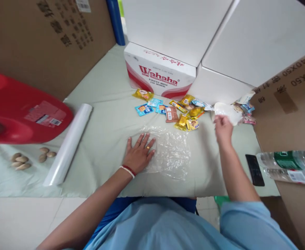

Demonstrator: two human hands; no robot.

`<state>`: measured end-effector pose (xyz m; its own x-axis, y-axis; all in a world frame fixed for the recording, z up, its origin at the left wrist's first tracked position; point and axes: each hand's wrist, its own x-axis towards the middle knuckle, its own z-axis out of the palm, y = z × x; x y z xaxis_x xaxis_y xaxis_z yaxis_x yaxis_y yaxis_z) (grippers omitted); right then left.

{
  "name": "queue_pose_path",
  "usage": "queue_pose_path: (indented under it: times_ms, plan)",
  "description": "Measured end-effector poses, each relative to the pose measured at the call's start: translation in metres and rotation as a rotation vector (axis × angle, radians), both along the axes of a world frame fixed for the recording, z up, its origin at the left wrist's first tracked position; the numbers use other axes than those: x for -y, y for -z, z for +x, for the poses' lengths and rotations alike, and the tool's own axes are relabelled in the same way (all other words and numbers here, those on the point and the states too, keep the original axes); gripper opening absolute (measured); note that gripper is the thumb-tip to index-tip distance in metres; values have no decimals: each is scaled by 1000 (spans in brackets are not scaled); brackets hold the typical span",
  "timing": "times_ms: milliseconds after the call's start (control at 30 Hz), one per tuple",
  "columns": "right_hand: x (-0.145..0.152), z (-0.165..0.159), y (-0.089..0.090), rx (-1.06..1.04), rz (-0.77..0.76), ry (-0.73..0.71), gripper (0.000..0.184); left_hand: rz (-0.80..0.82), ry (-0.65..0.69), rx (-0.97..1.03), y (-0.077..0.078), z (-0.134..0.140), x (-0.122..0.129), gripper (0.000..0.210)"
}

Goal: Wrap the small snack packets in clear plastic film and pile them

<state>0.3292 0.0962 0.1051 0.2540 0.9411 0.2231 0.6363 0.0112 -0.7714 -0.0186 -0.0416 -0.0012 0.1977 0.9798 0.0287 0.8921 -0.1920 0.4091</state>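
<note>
My left hand (139, 154) lies flat with spread fingers on a crinkled clear plastic bag (172, 154) on the cloth. At the right, my right hand (223, 129) is closed in a pinch at the near edge of a white dish-like thing (230, 113). Its fingertips are slightly blurred. Small wrapped snacks lie beyond the bag: blue packets (144, 109), a brown packet (171, 114) and several yellow ones (182, 121). Another yellow packet (142, 94) rests by the box. More colourful packets (247, 108) sit just past the white thing.
A Wahaha carton (160, 74) stands at the back among white boxes (178, 24). Leftward are a plastic film roll (69, 146), a red jug (27, 107) and several brown nut-like pieces (21, 161). A phone (255, 170) and bottles (290, 159) lie at the right.
</note>
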Motion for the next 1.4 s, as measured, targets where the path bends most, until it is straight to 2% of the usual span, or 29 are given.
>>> queue_pose_path:
  times_ms: [33,100,167,200,233,267,333,400,467,533,667,733,800,900,1000,1067,1167,1233,1300,1333,1400]
  plan:
    - [24,-22,14,5,-17,-111,29,-4,-14,1,0,1,-4,55]
    - [78,-60,42,94,-48,-574,27,-8,-35,-2,0,0,-13,55]
    - [127,-78,67,213,-90,-948,36,-5,-38,-4,1,-3,-19,55]
    - [144,-78,77,273,-126,-1045,43,0,-33,-4,2,-5,-21,56]
    - [156,-71,86,326,-150,-1062,47,6,-25,-2,3,-7,-23,55]
    - [163,-57,91,373,-166,-1012,49,11,-16,-1,4,-8,-23,55]
    - [165,-21,96,446,-152,-749,48,17,-5,-1,5,-11,-24,55]
    - [159,10,92,475,-102,-456,49,13,-2,-9,6,-12,-24,55]
    - [157,20,83,444,-32,-314,44,-7,-5,-29,5,-11,-25,56]
    - [161,5,75,401,48,-385,34,-38,-5,-60,4,-11,-26,56]
    - [169,-62,79,488,190,-728,36,-100,2,-127,0,-12,-29,58]
    - [166,-86,86,531,258,-797,26,-112,7,-151,-2,-12,-30,58]
    - [161,-96,88,503,326,-805,12,-120,10,-163,-3,-12,-30,58]
    - [156,-91,78,393,394,-767,9,-140,12,-160,-5,-11,-31,58]
    - [159,-79,59,310,375,-768,12,-146,10,-141,-4,-11,-32,58]
    - [165,-71,49,282,341,-818,15,-131,7,-127,-3,-11,-32,57]
    - [179,-59,46,274,279,-939,16,-83,6,-115,-1,-11,-30,57]
    - [186,-50,47,275,193,-1040,14,-47,8,-115,1,-11,-28,57]
    - [188,-43,45,236,97,-1080,12,-19,12,-121,2,-11,-26,58]
    - [185,-41,43,206,70,-1050,11,-9,14,-125,3,-11,-25,60]
    - [175,-46,39,167,74,-895,14,4,15,-136,3,-10,-24,63]
